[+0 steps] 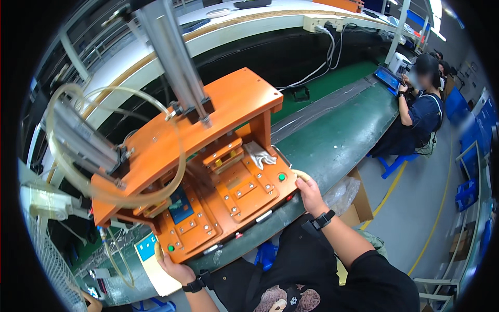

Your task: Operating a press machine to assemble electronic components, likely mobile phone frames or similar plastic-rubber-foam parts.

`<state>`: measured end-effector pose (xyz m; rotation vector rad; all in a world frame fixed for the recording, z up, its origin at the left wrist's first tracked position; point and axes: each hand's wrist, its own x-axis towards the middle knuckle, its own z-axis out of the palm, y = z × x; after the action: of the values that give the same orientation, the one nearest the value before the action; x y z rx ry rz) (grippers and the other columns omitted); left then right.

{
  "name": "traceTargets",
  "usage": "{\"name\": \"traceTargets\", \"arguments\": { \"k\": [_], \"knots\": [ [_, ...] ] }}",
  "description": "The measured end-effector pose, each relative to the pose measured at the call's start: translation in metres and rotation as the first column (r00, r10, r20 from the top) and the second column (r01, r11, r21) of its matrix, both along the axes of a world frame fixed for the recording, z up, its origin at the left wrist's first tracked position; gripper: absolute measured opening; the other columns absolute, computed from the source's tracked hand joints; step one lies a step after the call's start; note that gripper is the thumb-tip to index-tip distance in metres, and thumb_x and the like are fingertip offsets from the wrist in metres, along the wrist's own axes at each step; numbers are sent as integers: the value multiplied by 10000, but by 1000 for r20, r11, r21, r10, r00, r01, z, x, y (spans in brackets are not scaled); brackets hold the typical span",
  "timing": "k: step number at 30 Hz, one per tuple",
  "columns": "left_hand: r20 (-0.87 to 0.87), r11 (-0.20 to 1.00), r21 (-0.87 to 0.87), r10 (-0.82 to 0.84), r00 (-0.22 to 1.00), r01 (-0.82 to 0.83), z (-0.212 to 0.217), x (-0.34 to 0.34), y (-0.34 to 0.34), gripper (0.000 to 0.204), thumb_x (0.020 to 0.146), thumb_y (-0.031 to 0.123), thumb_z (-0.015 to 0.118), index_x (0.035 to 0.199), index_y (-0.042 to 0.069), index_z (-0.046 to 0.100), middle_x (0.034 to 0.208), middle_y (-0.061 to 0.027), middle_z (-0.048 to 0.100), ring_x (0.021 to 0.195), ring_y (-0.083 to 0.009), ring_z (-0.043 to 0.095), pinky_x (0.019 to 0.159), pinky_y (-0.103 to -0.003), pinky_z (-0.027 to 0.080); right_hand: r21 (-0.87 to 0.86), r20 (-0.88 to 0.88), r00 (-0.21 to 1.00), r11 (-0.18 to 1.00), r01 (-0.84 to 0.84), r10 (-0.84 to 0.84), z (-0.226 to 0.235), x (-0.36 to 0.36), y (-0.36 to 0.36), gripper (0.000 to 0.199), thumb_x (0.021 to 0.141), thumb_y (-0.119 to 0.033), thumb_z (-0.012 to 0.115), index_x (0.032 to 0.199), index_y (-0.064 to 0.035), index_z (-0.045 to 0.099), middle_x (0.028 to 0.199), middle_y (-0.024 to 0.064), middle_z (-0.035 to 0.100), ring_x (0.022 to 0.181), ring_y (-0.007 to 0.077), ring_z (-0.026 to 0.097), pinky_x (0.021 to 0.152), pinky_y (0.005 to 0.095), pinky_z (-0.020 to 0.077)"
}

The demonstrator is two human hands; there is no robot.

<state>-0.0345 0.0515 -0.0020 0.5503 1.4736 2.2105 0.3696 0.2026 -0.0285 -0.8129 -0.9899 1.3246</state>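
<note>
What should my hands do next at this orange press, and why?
Probably press both green buttons together. The left hand rests by the left green button, the right hand by the right green button, and a blue part already sits in the orange press.

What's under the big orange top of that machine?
Under the orange top plate sit orange fixture blocks, a blue part and a white cloth on the orange base. Farther back is covered by the plate.
</note>
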Motion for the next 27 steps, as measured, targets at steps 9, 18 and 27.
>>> {"name": "traceTargets", "arguments": {
  "k": [9,18,27],
  "knots": [
    [31,990,-67,128,991,-126,6,14,11,352,1032,157,416,1338,-1,490,1310,-137,555,1187,-238,563,1007,-365,478,-20,509,860,998,57,-39,14,73,129,279,938,-211,651,1081,28,667,965,64,710,870,127,647,773,277,524],
    [42,998,-51,39,998,-37,25,27,17,360,1010,230,440,1280,5,520,1089,-80,593,984,-198,574,904,-373,483,272,961,-65,881,388,-268,31,64,315,911,763,-503,755,1399,53,412,1349,248,508,1244,392,494,998,464,447],
    [54,959,-230,181,982,-164,11,22,11,376,995,282,442,1268,37,522,1202,-152,594,1119,-313,588,1004,-456,473,279,959,-99,835,474,-264,4,52,375,767,763,-481,753,1288,24,511,1142,213,575,1093,367,553,941,426,484]
  ]
}}
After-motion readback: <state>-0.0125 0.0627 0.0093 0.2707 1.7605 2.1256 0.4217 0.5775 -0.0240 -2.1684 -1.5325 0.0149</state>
